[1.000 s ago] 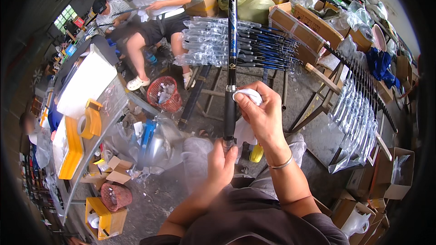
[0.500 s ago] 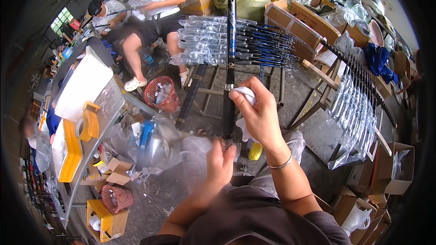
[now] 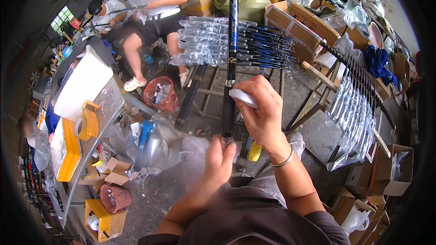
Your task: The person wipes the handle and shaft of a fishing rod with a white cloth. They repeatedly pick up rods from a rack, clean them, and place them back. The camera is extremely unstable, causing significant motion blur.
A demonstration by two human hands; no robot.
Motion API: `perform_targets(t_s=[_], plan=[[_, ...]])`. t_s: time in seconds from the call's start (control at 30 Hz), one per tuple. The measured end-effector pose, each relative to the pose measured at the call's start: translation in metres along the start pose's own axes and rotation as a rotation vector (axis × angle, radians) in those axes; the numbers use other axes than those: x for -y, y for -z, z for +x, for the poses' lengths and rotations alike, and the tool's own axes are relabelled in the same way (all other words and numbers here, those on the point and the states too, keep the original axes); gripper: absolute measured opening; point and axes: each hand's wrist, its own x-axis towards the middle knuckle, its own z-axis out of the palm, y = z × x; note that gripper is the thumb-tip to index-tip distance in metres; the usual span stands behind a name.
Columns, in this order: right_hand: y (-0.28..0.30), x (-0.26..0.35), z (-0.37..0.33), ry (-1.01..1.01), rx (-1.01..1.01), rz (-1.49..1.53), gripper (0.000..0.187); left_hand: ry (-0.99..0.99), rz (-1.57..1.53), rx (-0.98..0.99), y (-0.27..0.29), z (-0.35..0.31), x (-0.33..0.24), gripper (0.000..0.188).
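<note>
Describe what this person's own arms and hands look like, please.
Both the left hand and the right hand are human and ungloved. The forearms are bare below the short, dark sleeves of a plain top. A slim, silver-coloured bangle circles the right wrist; none shows on the left. I see no cables or markings.

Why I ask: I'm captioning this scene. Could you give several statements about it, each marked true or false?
1. The left hand holds the rod near its lower end. True.
2. The right hand holds a white cloth. True.
3. The bracelet is on the left wrist. False: it is on the right.
4. The rod's handle is white. False: it is black.
5. The sack is green. True.
</note>
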Motion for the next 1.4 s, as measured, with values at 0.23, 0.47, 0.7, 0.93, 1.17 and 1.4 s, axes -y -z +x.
perform_targets(t_s=[0.23,0.47,0.7,0.93,1.17,1.4], plan=[[-0.002,0.004,-0.019,0.043,0.109,-0.101,0.025,-0.042,0.096,-0.020,-0.001,0.000,0.005,0.017],[0.006,0.005,-0.007,0.042,-0.024,-0.085,0.025,-0.006,0.050,-0.020,-0.003,0.000,0.001,0.018],[0.004,0.000,-0.038,0.068,0.119,-0.102,0.026,-0.017,0.094,0.014,-0.003,0.002,0.007,0.020],[0.009,0.001,-0.014,0.098,0.045,-0.144,0.025,-0.039,0.091,0.014,-0.008,-0.001,0.001,0.018],[0.014,-0.003,-0.015,0.124,0.044,-0.178,0.026,-0.018,0.123,0.013,-0.005,0.002,0.005,0.020],[0.008,-0.002,-0.044,0.094,0.210,-0.124,0.036,-0.184,0.318,-0.040,-0.009,0.013,-0.009,0.022]])
